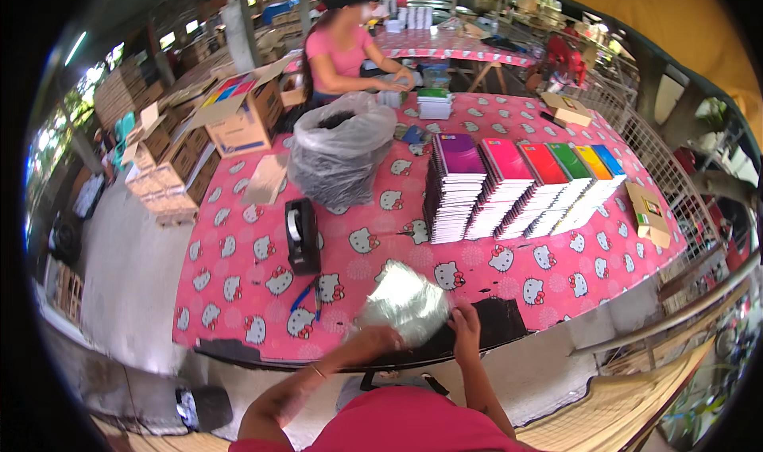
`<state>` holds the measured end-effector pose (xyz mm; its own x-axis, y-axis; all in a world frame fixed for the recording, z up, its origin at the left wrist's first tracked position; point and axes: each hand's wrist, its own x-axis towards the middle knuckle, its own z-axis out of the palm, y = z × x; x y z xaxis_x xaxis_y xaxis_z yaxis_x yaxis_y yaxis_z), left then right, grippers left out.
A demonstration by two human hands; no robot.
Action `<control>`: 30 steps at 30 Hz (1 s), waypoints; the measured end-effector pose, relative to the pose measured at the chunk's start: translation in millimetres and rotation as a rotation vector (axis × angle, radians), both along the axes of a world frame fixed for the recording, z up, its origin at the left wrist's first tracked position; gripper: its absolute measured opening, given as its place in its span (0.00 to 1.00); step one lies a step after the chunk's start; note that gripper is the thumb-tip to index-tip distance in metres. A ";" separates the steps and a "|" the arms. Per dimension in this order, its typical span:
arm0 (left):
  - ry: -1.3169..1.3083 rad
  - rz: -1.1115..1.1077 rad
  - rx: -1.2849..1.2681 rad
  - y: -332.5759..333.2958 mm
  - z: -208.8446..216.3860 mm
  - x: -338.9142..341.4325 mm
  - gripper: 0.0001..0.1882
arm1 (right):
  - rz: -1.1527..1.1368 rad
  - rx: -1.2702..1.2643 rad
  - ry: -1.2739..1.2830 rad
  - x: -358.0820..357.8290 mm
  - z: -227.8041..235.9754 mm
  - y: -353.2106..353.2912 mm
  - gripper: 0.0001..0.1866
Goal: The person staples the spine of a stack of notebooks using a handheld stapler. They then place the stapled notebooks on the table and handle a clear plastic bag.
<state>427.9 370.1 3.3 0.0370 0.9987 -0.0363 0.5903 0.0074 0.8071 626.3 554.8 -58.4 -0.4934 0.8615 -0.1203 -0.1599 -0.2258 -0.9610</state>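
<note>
A shiny, clear plastic-wrapped package (407, 297) lies at the near edge of the table, glaring with reflected light; what is inside cannot be made out. At its near left corner is my left hand (379, 341), blurred, with its fingers partly hidden against the plastic. My right hand (465, 322) is at the package's right edge, fingers bent together on the plastic. Left of the package lie a blue tool (303, 295) and a thin dark pen-like item (318, 299). Behind them stands a black tape dispenser (302, 237).
Tall stacks of spiral notebooks (485, 162) in several colours stand to the right. A plastic bag of dark material (342, 150) sits at centre left. Across the pink cloth-covered table (366, 241) a person (342, 55) handles items. Cartons (238, 114) are at the left.
</note>
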 end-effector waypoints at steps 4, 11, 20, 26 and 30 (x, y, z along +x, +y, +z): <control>-0.426 -0.220 -0.152 -0.8 1.1 78.1 0.14 | 0.284 0.120 -0.086 69.8 36.9 7.7 0.26; -0.393 0.239 -0.016 21.9 76.0 47.6 0.12 | 0.995 0.810 -0.559 92.0 137.8 -9.6 0.16; 0.836 1.052 -0.068 -82.3 -33.1 -56.5 0.33 | -0.527 1.002 -0.323 111.1 244.7 52.8 0.09; 0.094 1.516 -0.227 -151.4 10.5 -71.8 0.29 | -0.196 1.097 -0.063 -87.7 124.2 61.9 0.11; 0.035 1.687 0.295 -265.3 31.6 -104.7 0.22 | 1.752 1.183 -0.020 -144.3 24.0 -117.6 0.09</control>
<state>323.3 104.9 35.0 -0.9813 -0.0992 0.1651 0.1023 0.4579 0.8831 482.0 437.2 -34.4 -0.6809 -0.7323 -0.0120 -0.4993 0.4762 -0.7238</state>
